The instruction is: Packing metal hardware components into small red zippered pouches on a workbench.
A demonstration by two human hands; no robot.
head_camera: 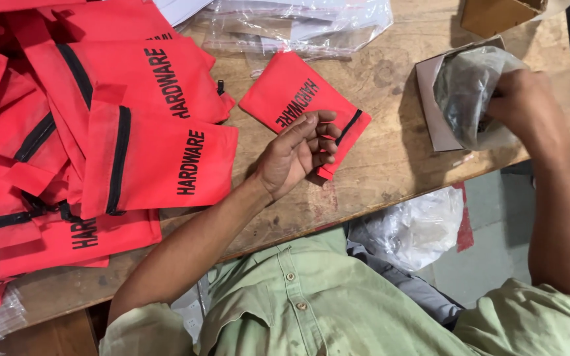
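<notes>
A worn wooden counter (390, 125) carries everything, and most of its left half is buried under a heap of red zip pouches (67, 145) with black zippers and black lettering, lying overlapped at all angles. Behind them, at the far edge, sits a stack of clear plastic bags (298, 23). One single red pouch (291, 99) lies apart from the heap near the middle of the counter, turned at a slant. The left hand (295, 155) rests palm up on that pouch's near corner, its grip released, fingers loosely curled and holding nothing. To the right, an open cardboard box (430, 112) holds a crumpled grey plastic bag (466, 92); the right hand (529, 109) reaches into the bag's mouth, and whether its fingers are clenched on anything inside cannot be told.
</notes>
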